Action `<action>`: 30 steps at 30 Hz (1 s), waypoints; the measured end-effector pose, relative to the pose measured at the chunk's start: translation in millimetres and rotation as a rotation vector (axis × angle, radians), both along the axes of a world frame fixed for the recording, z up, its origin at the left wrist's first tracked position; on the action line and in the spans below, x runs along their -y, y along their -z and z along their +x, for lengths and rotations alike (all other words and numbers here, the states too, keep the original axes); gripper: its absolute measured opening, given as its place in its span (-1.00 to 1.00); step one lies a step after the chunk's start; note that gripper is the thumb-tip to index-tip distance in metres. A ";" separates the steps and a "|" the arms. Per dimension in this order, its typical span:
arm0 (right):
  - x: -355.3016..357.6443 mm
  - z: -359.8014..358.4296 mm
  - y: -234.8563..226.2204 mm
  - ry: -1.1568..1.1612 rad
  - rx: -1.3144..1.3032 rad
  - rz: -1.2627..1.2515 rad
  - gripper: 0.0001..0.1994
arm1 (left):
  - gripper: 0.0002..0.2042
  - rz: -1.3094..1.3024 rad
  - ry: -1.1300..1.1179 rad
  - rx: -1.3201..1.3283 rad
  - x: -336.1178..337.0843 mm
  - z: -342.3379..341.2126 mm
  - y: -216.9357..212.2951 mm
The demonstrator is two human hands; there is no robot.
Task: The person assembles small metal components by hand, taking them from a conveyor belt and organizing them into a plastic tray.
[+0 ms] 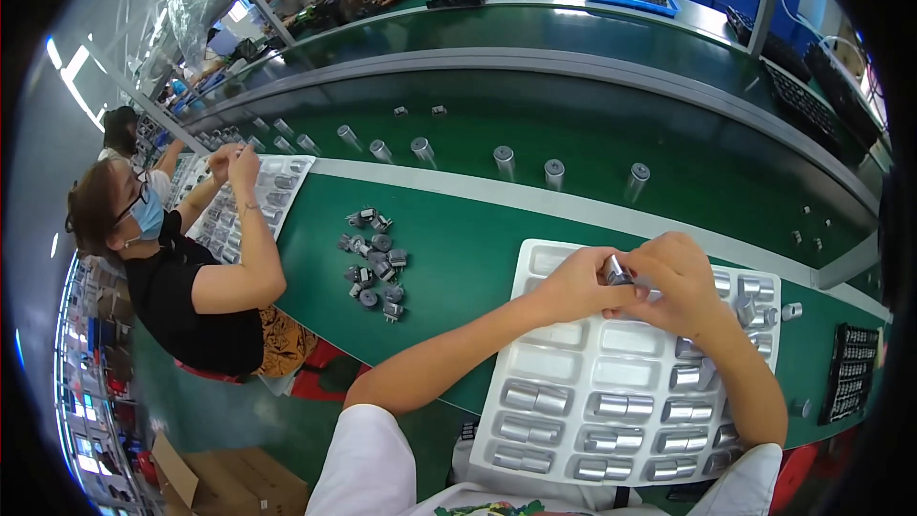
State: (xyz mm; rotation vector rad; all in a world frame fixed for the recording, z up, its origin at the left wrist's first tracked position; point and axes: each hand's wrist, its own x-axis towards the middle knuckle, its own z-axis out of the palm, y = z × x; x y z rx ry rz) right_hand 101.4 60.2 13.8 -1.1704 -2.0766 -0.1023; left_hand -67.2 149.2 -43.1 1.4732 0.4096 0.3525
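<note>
My left hand [585, 283] and my right hand [680, 279] meet above a white moulded tray [544, 364]. Between them they grip a small silver metal cylinder [618, 270], largely covered by the fingers. Shiny silver cylinders [535, 397] lie on their sides in the tray's near rows and along its right side, while several pockets on the left and centre hold nothing. A few cylinders [747, 309] sit in a loose cluster at the right of the tray, beside my right forearm. Another small cylinder [791, 311] rests on the green bench just past the tray's edge.
Loose grey parts with pins [379, 263] lie heaped on the green bench to the left. Silver cylinders [503, 161] stand on the green strip beyond the pale divider. A black slotted tray [850, 373] is at right. A co-worker [191, 268] in a mask handles another tray at left.
</note>
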 end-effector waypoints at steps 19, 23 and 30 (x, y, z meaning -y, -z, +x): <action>-35.9 145.5 58.7 0.651 -0.341 -0.142 -0.68 | -0.63 0.872 0.346 0.754 82.1 3.5 13.4; -37.8 144.2 84.6 0.717 -0.177 -0.475 -0.61 | -0.67 1.029 0.496 0.762 82.3 -2.1 7.2; -30.2 154.4 69.6 0.696 -0.351 -0.591 -0.40 | -0.63 0.935 0.583 0.666 84.8 -15.3 -4.6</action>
